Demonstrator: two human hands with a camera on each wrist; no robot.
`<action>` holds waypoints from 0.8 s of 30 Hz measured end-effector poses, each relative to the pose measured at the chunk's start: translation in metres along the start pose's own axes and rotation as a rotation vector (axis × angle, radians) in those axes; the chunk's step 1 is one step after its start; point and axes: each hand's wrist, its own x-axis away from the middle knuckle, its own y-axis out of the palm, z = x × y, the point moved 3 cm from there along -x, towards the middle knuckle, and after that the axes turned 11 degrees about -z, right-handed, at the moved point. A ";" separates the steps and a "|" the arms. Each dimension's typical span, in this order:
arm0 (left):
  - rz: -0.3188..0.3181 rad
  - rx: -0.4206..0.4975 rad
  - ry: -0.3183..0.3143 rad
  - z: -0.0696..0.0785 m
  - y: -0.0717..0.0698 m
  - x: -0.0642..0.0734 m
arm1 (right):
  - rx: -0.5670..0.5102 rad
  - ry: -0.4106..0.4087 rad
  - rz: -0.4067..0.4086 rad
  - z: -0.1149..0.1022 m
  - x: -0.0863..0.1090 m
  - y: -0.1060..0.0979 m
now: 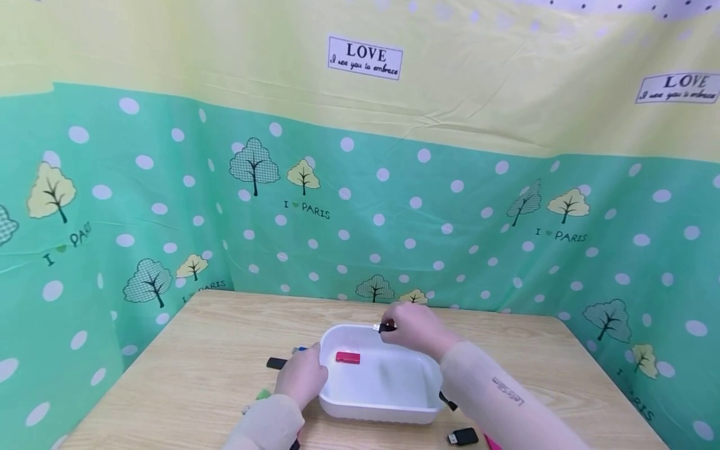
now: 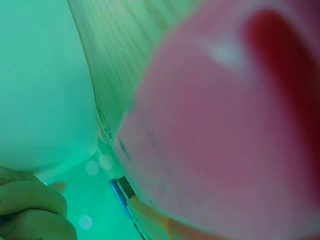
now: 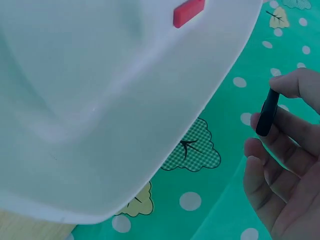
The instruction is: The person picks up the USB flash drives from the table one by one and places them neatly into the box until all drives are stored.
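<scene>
A white plastic tub stands on the wooden table, with a red USB stick lying inside near its left end. My left hand grips the tub's left rim; in the left wrist view most of it is a blur close to the lens. Above the tub's far rim, my right hand pinches a black USB stick between thumb and fingers. Its metal plug points left in the head view. In the right wrist view the stick is apart from the tub wall.
Left of the tub lie a black stick, a blue stick and a green item. A black USB stick and a pink item lie at the front right. Printed cloth hangs around the table.
</scene>
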 end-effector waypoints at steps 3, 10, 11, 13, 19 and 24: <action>0.005 -0.001 0.003 0.000 0.000 0.000 | 0.059 -0.013 0.004 0.000 -0.006 0.004; 0.015 -0.004 0.015 -0.001 -0.001 0.001 | 0.111 -0.056 0.019 0.000 -0.019 0.013; 0.015 -0.005 0.016 -0.001 -0.001 0.002 | 0.120 -0.061 0.022 0.000 -0.020 0.014; 0.015 0.000 0.013 -0.001 -0.001 0.002 | 0.131 -0.070 0.026 0.000 -0.023 0.017; 0.014 -0.002 0.012 -0.001 0.001 0.000 | 0.183 -0.128 0.028 -0.003 -0.026 0.021; 0.025 -0.008 0.025 0.000 0.002 0.001 | 0.223 -0.170 0.030 -0.004 -0.027 0.023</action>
